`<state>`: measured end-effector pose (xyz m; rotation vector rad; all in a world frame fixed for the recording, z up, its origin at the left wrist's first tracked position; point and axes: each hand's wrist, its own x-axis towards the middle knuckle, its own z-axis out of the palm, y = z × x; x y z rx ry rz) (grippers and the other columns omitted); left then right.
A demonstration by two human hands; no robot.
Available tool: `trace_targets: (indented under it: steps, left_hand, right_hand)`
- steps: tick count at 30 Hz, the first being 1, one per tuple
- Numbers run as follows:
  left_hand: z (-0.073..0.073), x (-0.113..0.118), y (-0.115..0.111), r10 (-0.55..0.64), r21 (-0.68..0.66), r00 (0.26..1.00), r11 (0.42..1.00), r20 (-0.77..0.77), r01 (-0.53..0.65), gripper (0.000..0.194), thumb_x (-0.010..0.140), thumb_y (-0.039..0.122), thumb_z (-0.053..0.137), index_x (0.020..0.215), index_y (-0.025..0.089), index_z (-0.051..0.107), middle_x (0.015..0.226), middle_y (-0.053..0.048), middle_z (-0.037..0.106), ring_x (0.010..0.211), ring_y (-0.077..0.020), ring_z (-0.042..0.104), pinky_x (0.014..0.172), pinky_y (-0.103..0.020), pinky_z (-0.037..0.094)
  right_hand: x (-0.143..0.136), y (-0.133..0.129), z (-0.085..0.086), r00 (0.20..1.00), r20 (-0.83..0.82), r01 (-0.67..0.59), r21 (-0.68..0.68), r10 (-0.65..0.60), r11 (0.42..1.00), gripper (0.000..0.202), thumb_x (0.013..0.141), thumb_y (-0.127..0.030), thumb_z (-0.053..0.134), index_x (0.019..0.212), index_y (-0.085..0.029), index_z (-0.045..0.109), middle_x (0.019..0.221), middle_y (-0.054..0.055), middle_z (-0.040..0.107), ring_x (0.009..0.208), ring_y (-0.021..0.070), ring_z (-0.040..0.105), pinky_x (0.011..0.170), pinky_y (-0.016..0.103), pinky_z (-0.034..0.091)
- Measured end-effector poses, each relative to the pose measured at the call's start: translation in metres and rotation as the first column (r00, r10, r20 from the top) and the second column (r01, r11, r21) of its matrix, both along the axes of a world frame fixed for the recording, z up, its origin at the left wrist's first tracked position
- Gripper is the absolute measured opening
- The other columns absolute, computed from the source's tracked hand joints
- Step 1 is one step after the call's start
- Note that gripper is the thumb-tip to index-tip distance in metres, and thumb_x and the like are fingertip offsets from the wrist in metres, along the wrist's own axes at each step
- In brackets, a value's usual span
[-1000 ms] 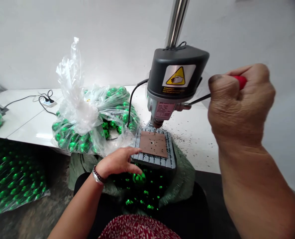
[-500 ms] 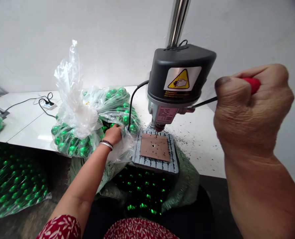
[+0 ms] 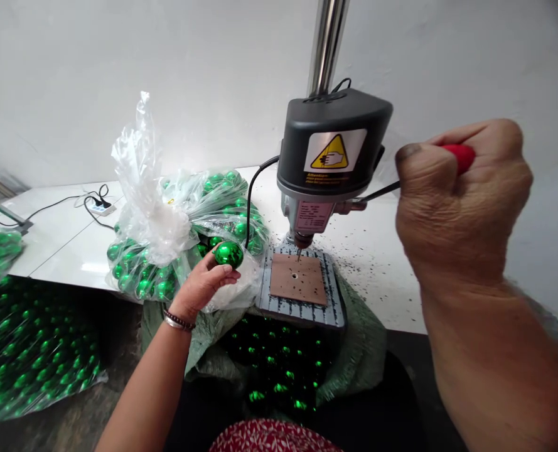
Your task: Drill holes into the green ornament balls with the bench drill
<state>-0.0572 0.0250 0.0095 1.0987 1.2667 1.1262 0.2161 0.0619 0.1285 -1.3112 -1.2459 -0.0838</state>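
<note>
A shiny green ball (image 3: pixel 228 255) is held in the fingers of my left hand (image 3: pixel 204 282), just in front of the torn clear plastic bag (image 3: pixel 154 216) of similar balls. My right hand (image 3: pixel 464 201) is wrapped round the red knob (image 3: pixel 461 158) of the feed lever (image 3: pixel 383 191) on a drill press (image 3: pixel 332 144). The drill bit (image 3: pixel 299 255) points down, above the brown square board (image 3: pixel 298 279) with a small hole in it. That board lies on the slotted grey metal base (image 3: pixel 339 306), dotted with dark shavings.
Below the base, a green woven sack (image 3: pixel 361 342) stands open with many green balls in it. Another clear bag of balls (image 3: pixel 29 351) is at the lower left. A power strip (image 3: pixel 101 208) with black cords rests on the white table (image 3: pixel 66 232). Shavings litter the tabletop right of the drill.
My left hand has come out of the plastic bag with a green ball in its fingers. The right hand stays on the lever knob; the view has shifted slightly.
</note>
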Motion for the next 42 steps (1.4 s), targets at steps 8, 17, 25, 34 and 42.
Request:
trace_targets:
  steps: [8,17,25,34,42]
  left_hand:
    - [-0.024,0.053,0.001,-0.04,-0.099,0.861,0.99,0.506,0.104,0.045,0.064,0.04,0.079,0.094,0.019,0.055,0.087,-0.003,0.067,0.074,-0.013,0.067,0.067,-0.024,0.052]
    - [-0.012,0.033,0.015,0.315,0.336,0.736,0.933,-0.599,-0.125,0.049,0.075,0.029,0.065,0.123,0.02,0.056,0.124,-0.011,0.059,0.117,-0.0278,0.054,0.1,-0.041,0.044]
    - [-0.016,-0.004,0.01,-0.046,0.051,0.572,0.987,-0.819,0.153,0.063,0.073,0.01,0.051,0.136,0.01,0.05,0.143,-0.016,0.05,0.134,-0.0261,0.045,0.114,-0.041,0.031]
    - [-0.019,0.005,0.004,0.019,0.052,0.598,0.998,-0.801,0.037,0.045,0.086,0.036,0.052,0.123,0.012,0.062,0.133,-0.016,0.059,0.126,-0.0266,0.054,0.108,-0.038,0.039]
    - [-0.018,0.002,-0.008,-0.145,-0.073,0.402,0.979,-0.904,0.189,0.05,0.083,0.049,0.056,0.12,0.017,0.062,0.117,-0.015,0.068,0.107,-0.0283,0.063,0.09,-0.034,0.047]
  right_hand:
    - [0.001,0.001,0.003,0.996,-0.053,-0.072,0.039,0.074,0.997,0.019,0.081,-0.033,0.055,0.077,-0.016,0.049,0.066,-0.004,0.049,0.06,0.0047,0.04,0.06,0.022,0.034]
    - [0.005,0.001,0.0,0.988,-0.029,-0.15,0.064,0.152,0.987,0.022,0.083,-0.037,0.054,0.079,-0.016,0.045,0.063,-0.006,0.044,0.057,0.0029,0.037,0.055,0.019,0.03]
    - [0.005,0.0,-0.003,0.99,0.005,-0.142,0.105,0.142,0.984,0.022,0.084,-0.038,0.049,0.079,-0.016,0.046,0.067,-0.005,0.047,0.06,0.0023,0.039,0.059,0.02,0.032]
    - [0.004,-0.003,-0.003,0.997,0.006,-0.08,0.035,0.08,0.996,0.02,0.084,-0.037,0.05,0.08,-0.017,0.049,0.069,-0.004,0.049,0.061,0.004,0.041,0.061,0.023,0.034]
    - [0.003,-0.004,-0.003,0.999,0.016,-0.042,0.022,0.041,0.999,0.018,0.085,-0.035,0.051,0.084,-0.017,0.052,0.073,-0.004,0.052,0.067,0.0047,0.045,0.067,0.026,0.037]
